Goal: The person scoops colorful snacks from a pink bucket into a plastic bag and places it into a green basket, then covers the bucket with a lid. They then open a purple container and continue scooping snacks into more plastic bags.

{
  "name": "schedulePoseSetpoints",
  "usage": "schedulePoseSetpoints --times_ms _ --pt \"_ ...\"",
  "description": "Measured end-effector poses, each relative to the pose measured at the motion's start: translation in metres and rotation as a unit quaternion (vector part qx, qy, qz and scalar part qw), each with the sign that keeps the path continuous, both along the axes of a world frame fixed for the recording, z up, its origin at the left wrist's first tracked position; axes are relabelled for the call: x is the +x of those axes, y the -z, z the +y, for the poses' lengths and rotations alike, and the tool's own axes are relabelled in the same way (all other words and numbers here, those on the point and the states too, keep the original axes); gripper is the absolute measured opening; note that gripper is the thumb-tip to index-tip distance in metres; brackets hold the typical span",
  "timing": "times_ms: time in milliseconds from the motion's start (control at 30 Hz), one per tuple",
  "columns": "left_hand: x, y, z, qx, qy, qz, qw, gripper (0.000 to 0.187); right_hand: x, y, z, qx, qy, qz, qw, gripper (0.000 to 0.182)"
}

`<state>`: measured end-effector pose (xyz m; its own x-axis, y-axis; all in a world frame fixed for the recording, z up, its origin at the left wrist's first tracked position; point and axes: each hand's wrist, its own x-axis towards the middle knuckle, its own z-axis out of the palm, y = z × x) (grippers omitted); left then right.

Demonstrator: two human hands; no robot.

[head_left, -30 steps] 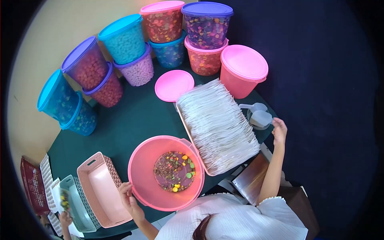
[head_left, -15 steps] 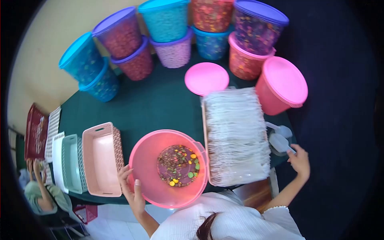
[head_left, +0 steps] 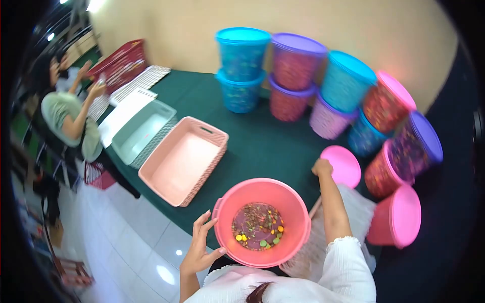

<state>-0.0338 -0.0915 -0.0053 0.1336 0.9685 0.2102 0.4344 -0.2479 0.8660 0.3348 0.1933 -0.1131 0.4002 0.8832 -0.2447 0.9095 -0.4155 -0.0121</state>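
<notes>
A pink bucket (head_left: 222, 222) stands close in front of me, with small brown, green and yellow pieces (head_left: 258, 224) on its bottom. My left hand (head_left: 202, 247) is at its left rim, fingers spread and touching the rim. Across the bucket, my right hand (head_left: 322, 166) is at the left edge of a round pink lid (head_left: 344, 166) lying on the green table; its fingers are curled onto the lid's edge. Partly under my right arm is a basket packed with clear plastic bags (head_left: 361, 202).
An empty pink basket (head_left: 184, 161) and a green basket (head_left: 144, 132) lie to the left. Stacked tubs with blue (head_left: 242, 35) and purple lids line the back. A closed pink tub (head_left: 384, 222) stands at right. Two people sit at far left, near a dark red basket (head_left: 121, 63).
The view has swung left. My right hand has left the clear scoop on the right and moved to the pink lid. My left hand remains by the bucket's rim.
</notes>
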Motion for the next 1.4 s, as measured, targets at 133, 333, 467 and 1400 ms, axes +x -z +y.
schedulePoseSetpoints --times_ms 133,333,467,1400 --pt "-0.023 0.021 -0.023 -0.057 -0.079 -0.016 0.995 0.06 -0.001 0.024 0.022 0.019 -0.02 -0.054 0.998 0.048" --pt "-0.031 0.018 -0.02 -0.091 -0.046 -0.096 0.99 0.038 -0.008 -0.027 0.022 0.067 -0.306 0.137 0.94 0.028" --pt "-0.03 0.017 -0.001 -0.101 0.043 -0.101 0.989 0.028 -0.061 -0.143 -0.087 0.177 -0.43 0.354 0.812 0.018" --pt "-0.041 0.046 0.089 -0.353 0.286 -0.4 0.796 0.015 -0.186 -0.147 -0.355 0.291 -0.147 0.161 0.931 0.025"
